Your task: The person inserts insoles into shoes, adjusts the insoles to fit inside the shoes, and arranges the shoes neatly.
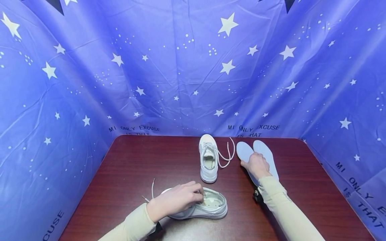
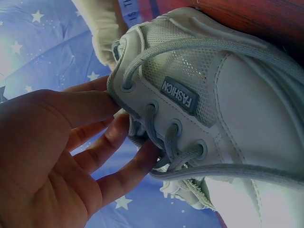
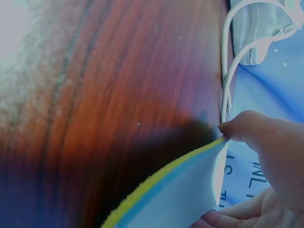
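On the near side of the table a white sneaker (image 1: 211, 214) lies with its opening toward the right. My left hand (image 1: 178, 201) grips it at the lacing; in the left wrist view the thumb is at the eyelet edge and the fingers reach in by the grey laces (image 2: 173, 137). Two pale insoles lie side by side at the right. My right hand (image 1: 257, 165) pinches the left insole (image 1: 243, 150) by its edge, and the right wrist view shows its yellow and blue layers bent up off the wood. The other insole (image 1: 263, 149) lies just beside it.
A second white sneaker (image 1: 208, 175) stands at the back middle, toe away, with a loose lace (image 1: 232, 150) trailing right. The brown wooden table (image 1: 135, 160) ends at a blue star-printed curtain (image 1: 181, 77) on the back and both sides.
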### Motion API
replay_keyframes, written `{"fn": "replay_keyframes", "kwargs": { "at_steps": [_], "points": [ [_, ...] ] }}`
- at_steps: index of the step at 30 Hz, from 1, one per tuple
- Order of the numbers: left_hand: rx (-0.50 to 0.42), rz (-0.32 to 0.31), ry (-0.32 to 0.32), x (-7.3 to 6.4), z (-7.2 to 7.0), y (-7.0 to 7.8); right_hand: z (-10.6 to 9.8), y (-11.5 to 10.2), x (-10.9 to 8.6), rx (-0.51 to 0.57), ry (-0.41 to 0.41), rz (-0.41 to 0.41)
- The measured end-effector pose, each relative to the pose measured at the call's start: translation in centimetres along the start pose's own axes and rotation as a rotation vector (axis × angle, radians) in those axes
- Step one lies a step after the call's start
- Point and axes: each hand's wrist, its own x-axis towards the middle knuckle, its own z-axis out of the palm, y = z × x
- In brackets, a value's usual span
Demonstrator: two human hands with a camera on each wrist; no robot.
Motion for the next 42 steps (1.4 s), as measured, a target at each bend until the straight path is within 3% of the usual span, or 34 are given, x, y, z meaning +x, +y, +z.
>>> {"fn": "replay_keyframes", "kwargs": {
  "at_steps": [29, 42],
  "points": [
    [-0.005, 0.017, 0.059, -0.4, 0.1, -0.1, -3.2, -1.2, -3.5, 0.011, 0.134, -0.127],
    [0.006, -0.002, 0.059, -0.4, 0.0, 0.2, -4.1, -1.5, -4.9, 0.027, 0.106, -0.170]
  ]
}}
